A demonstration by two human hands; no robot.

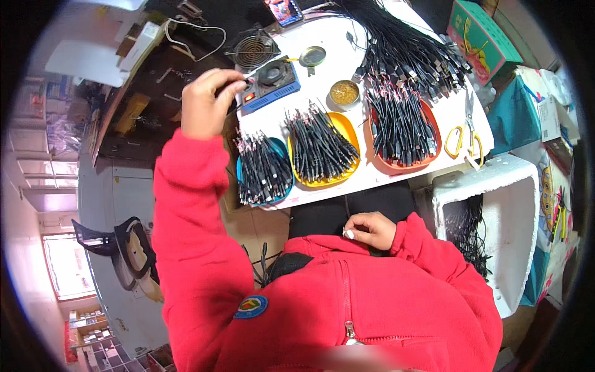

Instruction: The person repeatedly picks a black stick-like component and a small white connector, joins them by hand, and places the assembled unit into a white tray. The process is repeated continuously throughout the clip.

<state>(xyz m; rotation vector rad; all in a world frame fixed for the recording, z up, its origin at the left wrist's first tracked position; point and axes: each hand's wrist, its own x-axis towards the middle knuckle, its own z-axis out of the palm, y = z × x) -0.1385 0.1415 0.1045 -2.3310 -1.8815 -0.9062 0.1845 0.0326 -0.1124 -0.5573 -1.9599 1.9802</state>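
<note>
My left hand [209,102] reaches to the end of a small blue box-shaped heating device [273,94]. Thumb and forefinger pinch a small black knob [249,82] there, just above a glowing orange-red switch [250,97]. On top of the device is a round dark pot [271,75]. Down at my lap, my right hand [374,230] rests with its fingers curled together. A white spot shows at its fingertips, too small to name. Bundles of short black cables with bared ends lie in a blue tray [289,191], a yellow tray [351,126] and a red-orange tray [436,118].
A tin of amber paste [344,93] and a round metal lid [312,56] stand beyond the trays. More black cables [403,46] spread over the white table's far right. Yellow-handled scissors [469,127] lie at its right edge, above a white foam box [524,235]. A fan [254,51] stands behind.
</note>
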